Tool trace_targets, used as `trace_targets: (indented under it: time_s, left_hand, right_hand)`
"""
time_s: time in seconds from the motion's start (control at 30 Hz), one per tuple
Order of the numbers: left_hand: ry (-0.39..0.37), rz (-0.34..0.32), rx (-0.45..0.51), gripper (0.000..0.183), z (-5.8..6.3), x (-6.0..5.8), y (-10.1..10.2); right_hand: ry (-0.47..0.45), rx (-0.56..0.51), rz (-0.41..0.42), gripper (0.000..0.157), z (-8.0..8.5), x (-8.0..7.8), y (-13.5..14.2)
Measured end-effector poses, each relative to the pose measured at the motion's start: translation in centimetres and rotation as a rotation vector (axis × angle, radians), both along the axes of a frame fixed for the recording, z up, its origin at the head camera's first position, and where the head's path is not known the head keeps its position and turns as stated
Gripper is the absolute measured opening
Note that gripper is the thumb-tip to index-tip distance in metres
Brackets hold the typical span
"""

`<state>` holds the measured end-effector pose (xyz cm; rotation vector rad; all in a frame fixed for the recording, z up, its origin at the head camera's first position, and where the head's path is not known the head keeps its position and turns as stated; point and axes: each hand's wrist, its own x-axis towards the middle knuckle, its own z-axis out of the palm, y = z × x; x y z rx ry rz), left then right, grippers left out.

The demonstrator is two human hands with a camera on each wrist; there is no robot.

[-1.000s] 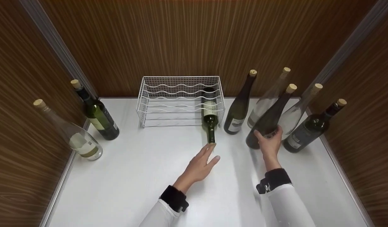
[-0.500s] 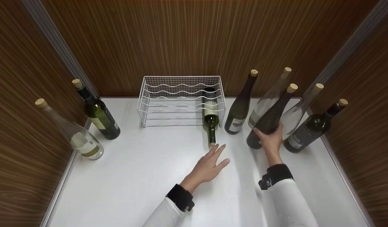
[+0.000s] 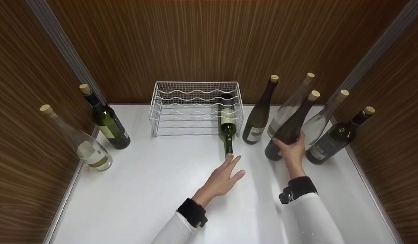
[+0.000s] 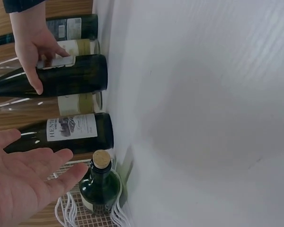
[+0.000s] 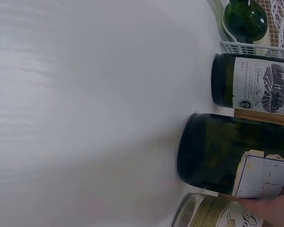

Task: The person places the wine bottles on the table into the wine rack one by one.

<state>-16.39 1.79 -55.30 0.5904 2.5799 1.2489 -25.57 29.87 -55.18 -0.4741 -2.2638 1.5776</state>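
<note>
Left hand (image 3: 218,181) extends, fingers (image 3: 233,164) spread; right hand (image 3: 292,153) grips (partly hidden fingers probably curled).

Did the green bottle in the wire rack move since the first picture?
No, the green bottle lies at the right end of the wire rack, with no visible shift either way.

**Dark wine bottle (image 3: 287,128) held upright, green wine bottle (image 3: 228,128) lying flat!**

Here's the right hand (image 3: 292,154) gripping the dark one low, its pale label (image 5: 261,174) ragged-edged, its cork (image 3: 314,95) in. And the green one, also corked, lies in the white wire rack (image 3: 197,81), neck outward, cork end right by the left hand's (image 3: 218,181) fingertips; contact is hard to call.
</note>
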Motion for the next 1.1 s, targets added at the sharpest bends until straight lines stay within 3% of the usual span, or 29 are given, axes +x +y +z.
trace_targets:
  time_s: [0.3,0.57,0.7,0.93,1.1]
  left_hand:
    - [-0.020,0.031,0.056,0.068,-0.1,-0.7,-2.1]
    - [-0.050,0.061,0.078,0.076,1.0,-1.3,-3.7]
    - [-0.015,0.079,0.082,0.079,1.6,-1.7,-4.1]
    - [0.031,0.119,0.098,0.083,2.3,-2.4,-4.9]
    - [0.064,0.161,0.110,0.083,3.0,-2.7,-5.7]
  right_hand:
    - [0.008,0.064,0.031,0.091,0.6,0.7,-0.2]
    - [0.011,0.118,0.111,0.090,2.0,1.9,-1.0]
    - [0.020,0.138,0.157,0.091,2.5,2.5,-1.6]
    - [0.162,0.224,0.224,0.087,2.3,3.1,-2.6]
    - [0.200,0.290,0.266,0.086,2.1,3.5,-3.3]
